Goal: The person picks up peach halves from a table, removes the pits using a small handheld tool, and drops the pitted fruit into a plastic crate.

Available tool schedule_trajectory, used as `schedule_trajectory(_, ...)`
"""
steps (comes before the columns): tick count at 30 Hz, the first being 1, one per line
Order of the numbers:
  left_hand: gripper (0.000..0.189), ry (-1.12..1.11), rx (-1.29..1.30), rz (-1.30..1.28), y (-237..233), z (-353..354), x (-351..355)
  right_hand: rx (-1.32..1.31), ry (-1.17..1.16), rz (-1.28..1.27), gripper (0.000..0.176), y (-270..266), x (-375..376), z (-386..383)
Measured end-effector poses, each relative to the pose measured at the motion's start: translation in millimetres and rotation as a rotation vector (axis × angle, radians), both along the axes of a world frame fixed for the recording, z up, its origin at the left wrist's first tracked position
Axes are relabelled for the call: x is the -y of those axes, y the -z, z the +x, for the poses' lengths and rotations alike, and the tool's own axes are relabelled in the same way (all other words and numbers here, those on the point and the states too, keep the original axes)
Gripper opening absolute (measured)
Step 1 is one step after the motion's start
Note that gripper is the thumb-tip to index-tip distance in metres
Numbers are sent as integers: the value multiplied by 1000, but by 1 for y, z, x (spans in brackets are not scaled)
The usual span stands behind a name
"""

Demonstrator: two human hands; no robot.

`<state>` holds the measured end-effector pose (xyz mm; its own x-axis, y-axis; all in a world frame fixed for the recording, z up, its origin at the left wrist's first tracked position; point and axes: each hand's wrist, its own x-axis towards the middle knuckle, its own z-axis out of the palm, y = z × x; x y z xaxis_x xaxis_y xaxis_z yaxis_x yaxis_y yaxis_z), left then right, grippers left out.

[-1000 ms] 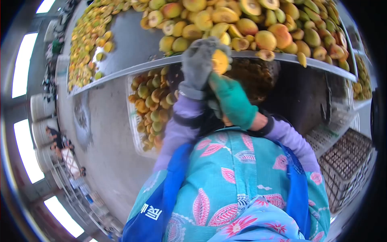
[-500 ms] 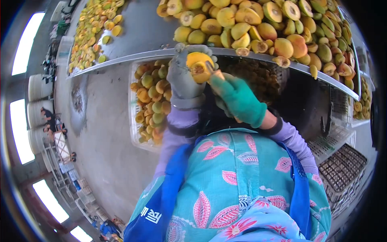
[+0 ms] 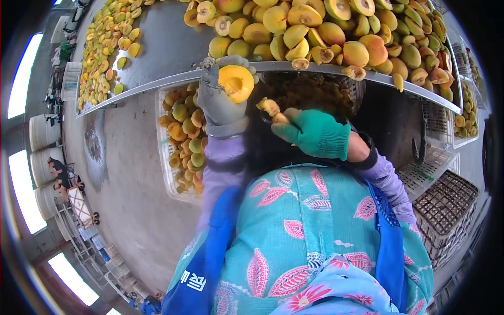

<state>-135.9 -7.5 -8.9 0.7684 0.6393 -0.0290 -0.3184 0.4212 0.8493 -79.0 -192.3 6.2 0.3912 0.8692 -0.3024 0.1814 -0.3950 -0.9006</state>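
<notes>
My left hand (image 3: 218,102), in a grey glove, holds a yellow fruit half (image 3: 236,84) with its hollow facing up, near the metal table edge. To its right, my right hand (image 3: 310,132) in a green glove is closed on a tool, mostly hidden by the fingers, with a dark curved end. A brownish-yellow pit piece (image 3: 269,107) sits at the tool's tip, apart from the fruit half. Behind the hands, many cut fruits (image 3: 307,26) are heaped on the metal table (image 3: 173,31).
A white crate of fruit (image 3: 167,157) stands below the table at left. Beneath the table is a crate of dark brown pieces (image 3: 310,94). Stacked crates (image 3: 446,205) stand at right. More fruit pieces (image 3: 107,52) lie at the table's far left. Two people (image 3: 60,173) are far left.
My right hand has pulled away from the fruit, with the pit piece now out of it. The fruit half shows an empty hollow. The whole view has shifted slightly.
</notes>
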Motion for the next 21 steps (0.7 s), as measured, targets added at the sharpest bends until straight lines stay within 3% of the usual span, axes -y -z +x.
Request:
schedule_trajectory(3, 33, -441, -370, 1369, 23, -37, -26, -84, 117, 35, 39, 9, 2, -2)
schedule_trajectory(5, 25, -505, -449, 253, 60, -98, -72, -149, 157, 20, 39, 9, -1, 1)
schedule_trajectory(8, 28, -672, -821, 459, 97, -237, -134, -417, 250, 19, 38, 22, -5, 5)
schedule_trajectory(11, 36, -794, -1563, 810, 101, -320, -145, -452, 247, -69, 37, 26, -9, 6)
schedule_trajectory(14, 46, -699, -1760, 955, 181, -379, -164, -424, 257, -115, 37, 21, -20, -6)
schedule_trajectory(15, 54, -344, -1580, 994, 238, -419, -172, -420, 269, -129, 37, 19, -25, -11)
schedule_trajectory(17, 58, -971, -1926, 1745, 258, -400, -126, -431, 277, -114, 37, 19, -32, -17)
schedule_trajectory(20, 72, -860, -1975, 1539, 256, -398, -126, -423, 344, -39, 36, 29, -50, -31)
schedule_trajectory(21, 70, -531, -1946, 1198, 234, -392, -136, -427, 402, 44, 35, 36, -60, -38)
